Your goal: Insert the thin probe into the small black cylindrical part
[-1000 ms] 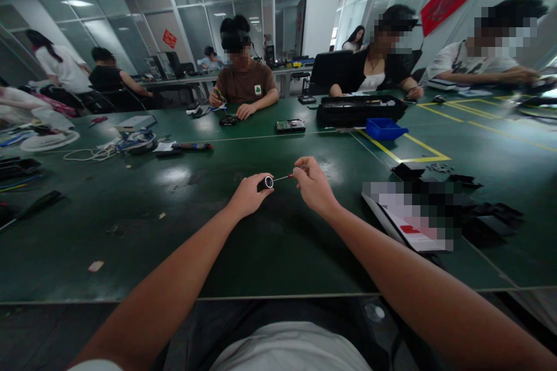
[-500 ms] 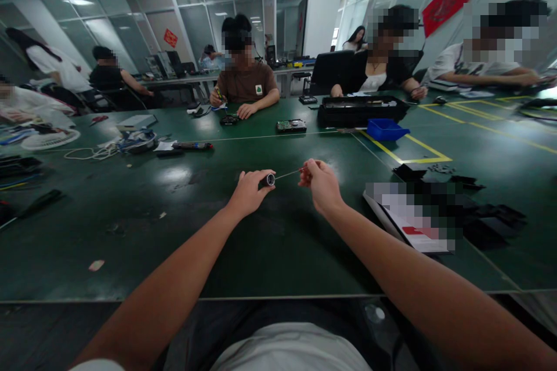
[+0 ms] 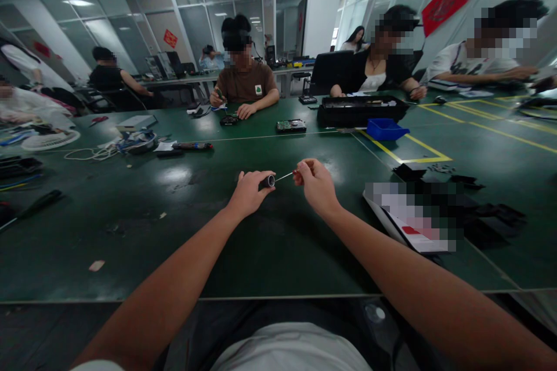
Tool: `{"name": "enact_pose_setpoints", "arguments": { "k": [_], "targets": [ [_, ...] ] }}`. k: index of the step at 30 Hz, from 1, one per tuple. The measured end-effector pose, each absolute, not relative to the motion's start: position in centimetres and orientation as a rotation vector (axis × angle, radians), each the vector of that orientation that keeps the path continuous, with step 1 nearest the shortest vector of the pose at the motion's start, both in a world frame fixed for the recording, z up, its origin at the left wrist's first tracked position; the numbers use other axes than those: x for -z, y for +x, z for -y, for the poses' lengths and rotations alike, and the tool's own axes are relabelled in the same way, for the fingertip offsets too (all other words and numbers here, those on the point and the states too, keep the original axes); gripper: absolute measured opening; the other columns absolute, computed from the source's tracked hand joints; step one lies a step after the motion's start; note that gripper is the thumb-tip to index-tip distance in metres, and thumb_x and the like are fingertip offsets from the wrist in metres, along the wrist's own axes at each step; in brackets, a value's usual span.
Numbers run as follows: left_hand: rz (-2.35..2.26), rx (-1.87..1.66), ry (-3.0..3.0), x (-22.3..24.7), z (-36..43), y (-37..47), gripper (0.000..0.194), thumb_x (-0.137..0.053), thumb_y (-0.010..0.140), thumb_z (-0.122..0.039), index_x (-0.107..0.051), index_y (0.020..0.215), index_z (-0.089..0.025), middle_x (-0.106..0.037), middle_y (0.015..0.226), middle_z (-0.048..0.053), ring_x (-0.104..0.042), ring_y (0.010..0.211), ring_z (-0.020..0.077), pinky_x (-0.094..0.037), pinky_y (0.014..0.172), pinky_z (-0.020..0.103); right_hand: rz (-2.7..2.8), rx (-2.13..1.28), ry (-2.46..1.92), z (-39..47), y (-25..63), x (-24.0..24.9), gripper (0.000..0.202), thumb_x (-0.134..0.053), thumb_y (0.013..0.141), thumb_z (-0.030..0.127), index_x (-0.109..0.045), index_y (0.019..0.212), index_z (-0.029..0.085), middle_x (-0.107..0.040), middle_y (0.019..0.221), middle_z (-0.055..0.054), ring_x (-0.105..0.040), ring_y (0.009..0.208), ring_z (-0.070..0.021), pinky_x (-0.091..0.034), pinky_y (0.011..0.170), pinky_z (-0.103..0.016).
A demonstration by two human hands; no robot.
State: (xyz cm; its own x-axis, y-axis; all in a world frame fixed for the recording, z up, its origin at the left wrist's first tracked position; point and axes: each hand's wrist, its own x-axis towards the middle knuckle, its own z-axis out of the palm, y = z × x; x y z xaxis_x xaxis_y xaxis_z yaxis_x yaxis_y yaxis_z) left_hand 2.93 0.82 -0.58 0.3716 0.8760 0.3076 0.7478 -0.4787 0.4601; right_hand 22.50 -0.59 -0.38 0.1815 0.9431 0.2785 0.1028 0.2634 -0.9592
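A small dark cylinder [image 3: 268, 181] with a pale ring at its open end is gripped by my left hand [image 3: 250, 192], just above the green table [image 3: 278, 249]. My right hand [image 3: 317, 185] is closed around the reddish handle of a thin screwdriver [image 3: 285, 176]. The bright metal shaft points left, and its tip is at or inside the ringed end; which of the two is too small to tell. Most of the handle is hidden by my fingers.
Right of my forearm lie a white packet [image 3: 409, 221] and black parts [image 3: 489, 220]. Farther back are a blue tray [image 3: 386, 129], a long black housing [image 3: 363, 111] and a circuit board [image 3: 291, 126]. A coiled cable [image 3: 93, 152] lies left. People sit across the table.
My right hand has moved slightly left with the screwdriver, so less shaft shows between my hands. My left hand and the cylinder have hardly moved.
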Motion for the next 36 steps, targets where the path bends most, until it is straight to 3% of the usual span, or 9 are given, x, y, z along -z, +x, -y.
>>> {"name": "enact_pose_setpoints", "arguments": {
  "k": [11, 26, 36],
  "targets": [
    [-1.469, -0.803, 2.354, 0.83, -0.96, 2.89, 0.034, -0.067, 0.089, -0.027, -0.065, 0.123, -0.026, -0.070, 0.121, 0.007, -0.059, 0.116, 0.0284, -0.025, 0.113, 0.060, 1.291, -0.761, -1.169, 0.82, 22.31, 0.02, 0.022, -0.049, 0.093, 0.043, -0.056, 0.091, 0.022, -0.065, 0.077, -0.001, -0.061, 0.066, -0.0153, -0.051, 0.066, -0.032],
    [-1.479, -0.829, 2.322, 0.84, -1.24, 2.85, 0.034, -0.069, 0.088, -0.030, -0.066, 0.121, -0.025, -0.069, 0.127, 0.008, -0.059, 0.118, 0.0302, -0.031, 0.111, 0.056, 1.255, -0.756, -1.133, 0.70, 22.52, 0.16, 0.026, -0.049, 0.093, 0.047, -0.055, 0.093, 0.023, -0.066, 0.078, -0.002, -0.062, 0.068, -0.0162, -0.050, 0.067, -0.033],
    [-1.467, -0.807, 2.335, 0.74, -1.11, 2.90, 0.034, -0.069, 0.087, -0.028, -0.066, 0.122, -0.026, -0.069, 0.127, 0.007, -0.060, 0.118, 0.0294, -0.029, 0.111, 0.057, 1.377, -0.676, -1.187, 1.12, 22.44, -0.24, 0.020, -0.047, 0.094, 0.041, -0.055, 0.093, 0.023, -0.067, 0.078, -0.003, -0.063, 0.070, -0.0175, -0.050, 0.070, -0.034]
  ]
}}
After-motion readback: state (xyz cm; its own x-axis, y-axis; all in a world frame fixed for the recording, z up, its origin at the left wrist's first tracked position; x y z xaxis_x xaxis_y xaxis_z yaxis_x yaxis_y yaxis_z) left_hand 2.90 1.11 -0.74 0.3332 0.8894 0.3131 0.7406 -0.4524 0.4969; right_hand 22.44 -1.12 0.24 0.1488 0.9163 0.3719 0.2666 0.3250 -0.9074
